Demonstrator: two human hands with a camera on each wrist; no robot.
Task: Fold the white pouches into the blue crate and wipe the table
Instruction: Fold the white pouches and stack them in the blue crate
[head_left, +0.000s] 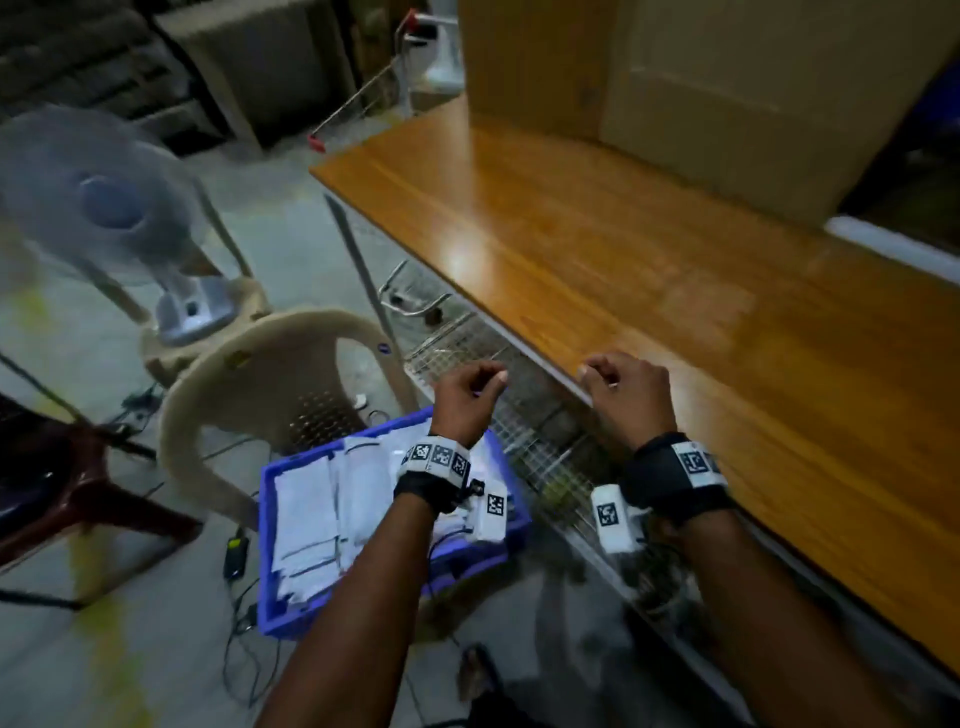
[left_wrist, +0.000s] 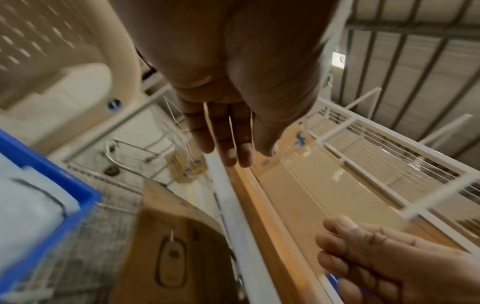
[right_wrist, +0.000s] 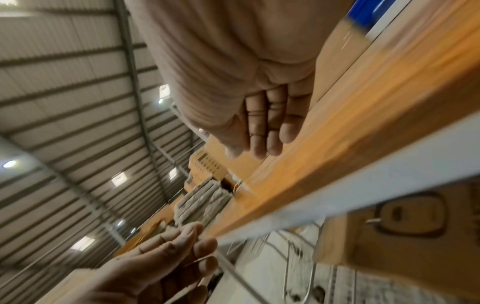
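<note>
Now both hands are held empty, fingers loosely curled: the right hand (head_left: 626, 392) at the worktop's (head_left: 675, 291) near edge, the left hand (head_left: 467, 397) just off it. The white pouches (head_left: 306, 525) are seen stacked in the blue crate (head_left: 291, 621), below the worktop's edge.

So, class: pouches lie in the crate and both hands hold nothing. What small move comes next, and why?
Probably fetch a cloth. The white pouches already lie in the blue crate, the table shows none, and the left hand and right hand hold nothing. No cloth is in view.
</note>
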